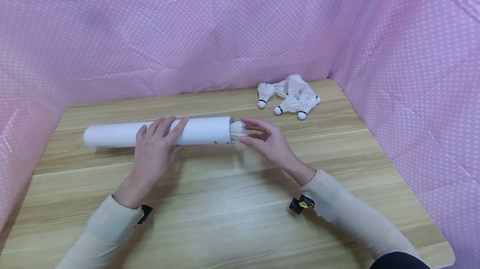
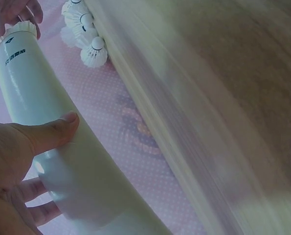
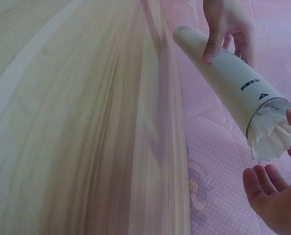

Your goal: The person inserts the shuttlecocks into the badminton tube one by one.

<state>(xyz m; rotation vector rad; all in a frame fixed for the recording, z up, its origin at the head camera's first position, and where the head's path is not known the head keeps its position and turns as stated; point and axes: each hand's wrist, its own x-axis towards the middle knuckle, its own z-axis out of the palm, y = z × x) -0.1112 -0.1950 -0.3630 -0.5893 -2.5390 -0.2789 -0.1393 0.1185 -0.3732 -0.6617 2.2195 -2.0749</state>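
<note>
A long white tube (image 1: 202, 130) lies sideways over the wooden table. My left hand (image 1: 155, 144) grips it around the middle, its thumb (image 2: 57, 132) along one side and the other fingers across the opposite side. Out of the tube's right end sticks the feathered skirt of a white shuttlecock (image 1: 237, 130); its cork is hidden inside. At that mouth my right hand (image 1: 271, 142) holds the skirt's rim between thumb and forefinger. In the right wrist view, the other fingertips (image 3: 265, 181) hang apart from the feathers. Small dark print (image 3: 250, 85) marks the tube near its mouth.
Several loose shuttlecocks (image 1: 288, 94) are heaped at the table's back right. Pink dotted cloth (image 1: 225, 31) hangs behind and along both sides of the wooden table (image 1: 225, 227). Each wrist carries a small black camera (image 1: 300, 204).
</note>
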